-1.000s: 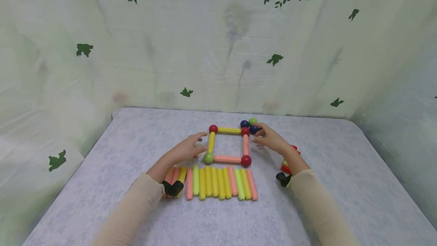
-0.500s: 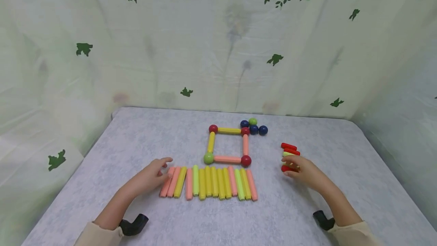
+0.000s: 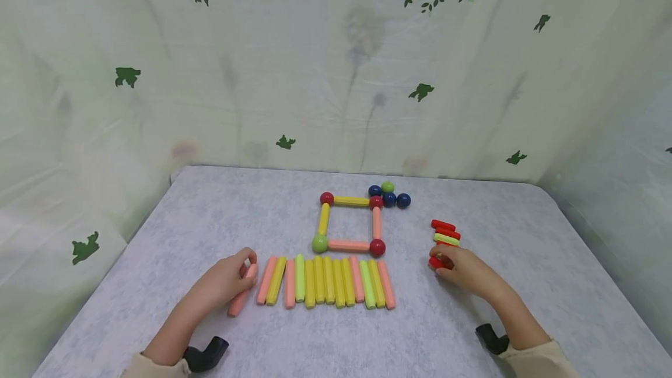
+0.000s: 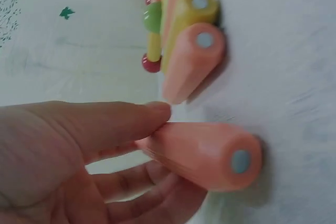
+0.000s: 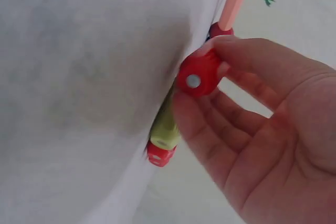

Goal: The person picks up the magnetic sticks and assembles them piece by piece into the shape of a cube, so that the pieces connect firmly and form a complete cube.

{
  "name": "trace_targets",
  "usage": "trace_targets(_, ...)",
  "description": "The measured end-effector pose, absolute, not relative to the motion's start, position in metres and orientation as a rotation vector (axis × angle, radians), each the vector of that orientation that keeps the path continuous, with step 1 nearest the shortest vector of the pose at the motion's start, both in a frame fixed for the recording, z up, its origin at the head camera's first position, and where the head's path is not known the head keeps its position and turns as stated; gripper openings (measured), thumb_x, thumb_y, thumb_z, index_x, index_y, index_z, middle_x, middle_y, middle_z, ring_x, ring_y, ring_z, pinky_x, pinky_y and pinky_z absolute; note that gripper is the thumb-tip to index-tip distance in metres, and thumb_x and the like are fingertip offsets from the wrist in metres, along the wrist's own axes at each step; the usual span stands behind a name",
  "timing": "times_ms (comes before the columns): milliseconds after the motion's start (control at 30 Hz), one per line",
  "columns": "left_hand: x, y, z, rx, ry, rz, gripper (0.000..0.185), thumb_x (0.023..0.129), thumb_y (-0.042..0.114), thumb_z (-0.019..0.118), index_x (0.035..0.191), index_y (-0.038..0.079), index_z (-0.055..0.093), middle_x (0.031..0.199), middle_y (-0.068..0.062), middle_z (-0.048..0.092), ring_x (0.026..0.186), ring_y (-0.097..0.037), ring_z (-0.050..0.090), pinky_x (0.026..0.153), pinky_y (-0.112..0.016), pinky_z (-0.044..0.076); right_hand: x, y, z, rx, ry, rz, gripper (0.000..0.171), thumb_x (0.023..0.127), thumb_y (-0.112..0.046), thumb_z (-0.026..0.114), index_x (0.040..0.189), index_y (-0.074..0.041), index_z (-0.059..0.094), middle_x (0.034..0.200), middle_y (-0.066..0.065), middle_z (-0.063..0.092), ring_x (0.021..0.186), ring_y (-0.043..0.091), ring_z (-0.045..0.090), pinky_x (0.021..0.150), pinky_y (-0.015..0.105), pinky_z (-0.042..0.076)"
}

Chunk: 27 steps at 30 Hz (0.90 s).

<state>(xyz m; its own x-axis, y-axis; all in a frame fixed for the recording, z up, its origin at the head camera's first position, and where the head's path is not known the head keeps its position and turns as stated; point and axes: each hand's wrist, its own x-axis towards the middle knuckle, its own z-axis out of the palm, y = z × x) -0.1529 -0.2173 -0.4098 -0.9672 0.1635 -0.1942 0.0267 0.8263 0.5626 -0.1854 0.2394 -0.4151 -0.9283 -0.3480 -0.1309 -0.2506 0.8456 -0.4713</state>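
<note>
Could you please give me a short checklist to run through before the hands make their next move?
1. Left hand has a hold: ok, it pinches a pink stick.
2. Right hand has a hold: ok, it pinches a red stick.
3. Held pink stick apart from the row of sticks: ok, a gap shows.
4. The square frame closed: ok, four sides meet at corner balls.
5. Space around the square frame's far right corner: not ok, blue balls crowd it.
6. Held red stick lifted off the table: cannot tell.
</note>
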Motion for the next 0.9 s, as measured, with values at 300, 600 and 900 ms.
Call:
trace_targets(300, -0.165, -0.212, -0.393, 0.107, 2.971, 1.372, 0.039, 0.088, 0.016, 0.059, 0.122, 0.007, 0.043, 0.109, -0.014, 0.052, 0.096, -0.031, 0.057, 0.076, -0.042, 0.049, -0.206, 0.207, -0.402, -0.544, 2.822, -1.114, 0.038, 0.083, -0.008, 0.065, 0.119, -0.007, 0.053, 0.101, 0.006, 0.059, 0.088, 0.021, 0.057, 0.071, 0.032, 0.051)
trace_targets(600, -0.190, -0.182, -0.391, 0.324, 2.937, 1.847, 0.040, 0.085, 0.016, 0.062, 0.121, 0.010, 0.046, 0.106, -0.004, 0.054, 0.102, -0.018, 0.052, 0.082, -0.033, 0.047, -0.232, 0.162, -0.408, -0.548, 2.664, -1.381, 0.037, 0.085, -0.010, 0.062, 0.121, -0.008, 0.052, 0.110, 0.006, 0.057, 0.096, 0.021, 0.056, 0.078, 0.033, 0.049)
trace_targets(900, -0.205, -0.142, -0.372, 0.384, 2.462, 2.237, 0.041, 0.087, 0.009, 0.058, 0.124, 0.002, 0.041, 0.112, -0.014, 0.049, 0.101, -0.025, 0.053, 0.077, -0.027, 0.049, -0.244, 0.134, -0.414, -0.590, 2.606, -1.342, 0.031, 0.085, -0.009, 0.063, 0.114, -0.009, 0.053, 0.105, 0.003, 0.057, 0.095, 0.020, 0.056, 0.078, 0.032, 0.049)
